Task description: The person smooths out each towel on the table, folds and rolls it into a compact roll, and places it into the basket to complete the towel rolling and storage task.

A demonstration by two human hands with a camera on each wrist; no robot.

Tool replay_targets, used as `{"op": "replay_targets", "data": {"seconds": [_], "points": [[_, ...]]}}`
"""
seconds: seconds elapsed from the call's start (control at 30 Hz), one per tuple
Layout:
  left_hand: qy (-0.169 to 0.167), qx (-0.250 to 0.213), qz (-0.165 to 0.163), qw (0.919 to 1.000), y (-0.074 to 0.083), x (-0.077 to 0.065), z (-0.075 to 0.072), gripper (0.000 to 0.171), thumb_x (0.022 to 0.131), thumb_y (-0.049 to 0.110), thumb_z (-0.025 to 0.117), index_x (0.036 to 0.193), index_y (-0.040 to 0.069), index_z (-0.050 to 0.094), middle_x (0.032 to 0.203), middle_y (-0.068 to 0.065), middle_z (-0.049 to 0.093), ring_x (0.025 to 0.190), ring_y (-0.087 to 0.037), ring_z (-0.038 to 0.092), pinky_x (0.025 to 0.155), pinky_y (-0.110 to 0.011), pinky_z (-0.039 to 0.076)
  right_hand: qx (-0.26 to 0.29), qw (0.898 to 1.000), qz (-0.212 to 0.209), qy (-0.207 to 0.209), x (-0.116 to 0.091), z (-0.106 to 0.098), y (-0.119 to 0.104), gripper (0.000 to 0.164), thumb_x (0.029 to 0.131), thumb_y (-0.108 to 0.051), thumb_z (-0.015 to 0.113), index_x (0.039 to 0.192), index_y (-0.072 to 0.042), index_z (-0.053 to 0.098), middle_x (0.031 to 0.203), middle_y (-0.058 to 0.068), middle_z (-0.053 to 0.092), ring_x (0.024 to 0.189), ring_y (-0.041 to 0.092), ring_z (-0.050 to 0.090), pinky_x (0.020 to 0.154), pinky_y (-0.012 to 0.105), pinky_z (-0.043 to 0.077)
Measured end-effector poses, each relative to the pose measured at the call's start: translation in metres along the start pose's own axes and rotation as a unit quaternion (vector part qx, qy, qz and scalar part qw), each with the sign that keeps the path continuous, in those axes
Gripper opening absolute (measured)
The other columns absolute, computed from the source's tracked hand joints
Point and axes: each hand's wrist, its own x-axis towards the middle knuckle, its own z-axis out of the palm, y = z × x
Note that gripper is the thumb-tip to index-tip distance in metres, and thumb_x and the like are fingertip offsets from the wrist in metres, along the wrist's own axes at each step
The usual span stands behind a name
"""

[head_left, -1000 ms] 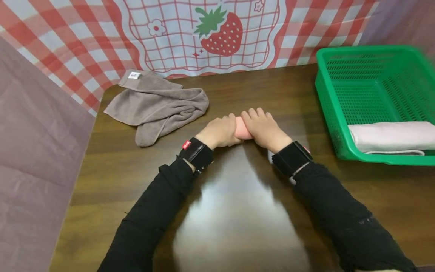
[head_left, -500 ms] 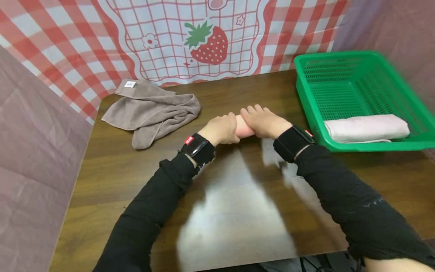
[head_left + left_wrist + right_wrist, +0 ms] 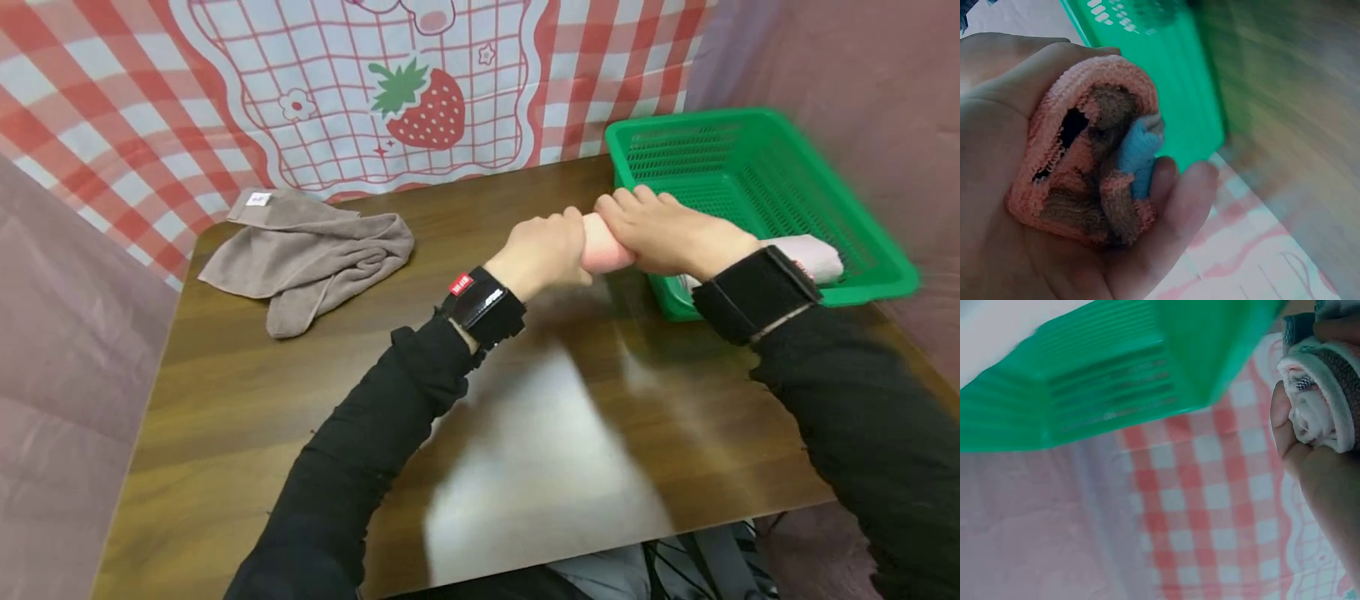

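Both hands hold a rolled pink towel [image 3: 603, 244] above the table, close to the left side of the green basket [image 3: 697, 154]. My left hand [image 3: 547, 250] grips its left end; in the left wrist view the towel's coiled end [image 3: 1094, 156] shows pink, brown and blue terry inside curved fingers. My right hand [image 3: 671, 229] wraps the right end from above. The right wrist view shows that end of the roll [image 3: 1325, 400] as whitish, with a dark band, between thumb and fingers. Only the middle of the roll is visible from the head.
A pale rolled towel [image 3: 813, 257] lies inside the basket at the near side, partly hidden by the right wrist. On the table's far left lies a crumpled grey-brown towel [image 3: 322, 254]. A checked strawberry cloth [image 3: 480, 92] hangs behind the wooden table [image 3: 360, 400].
Both hands have carried the rolled towel rightward, from mid-table to beside the basket, the right hand now overlapping it. The head view has turned to the right.
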Motion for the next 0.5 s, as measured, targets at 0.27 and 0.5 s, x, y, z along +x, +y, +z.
{"op": "replay_targets", "data": {"seconds": [0.27, 0.5], "points": [[0.002, -0.019, 0.041, 0.999, 0.045, 0.021, 0.008, 0.058, 0.085, 0.059, 0.063, 0.12, 0.015, 0.049, 0.106, 0.004, 0.063, 0.093, -0.011, 0.064, 0.072, -0.031, 0.054, -0.014, 1.0, 0.017, 0.004, -0.045, 0.005, 0.037, 0.045, 0.08, -0.001, 0.076, 0.11, 0.002, 0.043, 0.098, 0.02, 0.049, 0.087, 0.04, 0.048, 0.067, 0.052, 0.045], [-0.01, 0.006, 0.05, 0.9987, 0.077, 0.041, 0.009, 0.061, 0.084, 0.069, 0.059, 0.118, 0.02, 0.049, 0.108, 0.008, 0.062, 0.1, -0.007, 0.063, 0.076, -0.027, 0.053, 0.002, 0.999, 0.043, -0.027, -0.068, 0.005, 0.066, 0.046, 0.076, 0.007, 0.074, 0.11, -0.001, 0.045, 0.1, 0.016, 0.053, 0.088, 0.037, 0.05, 0.068, 0.049, 0.045]]}}
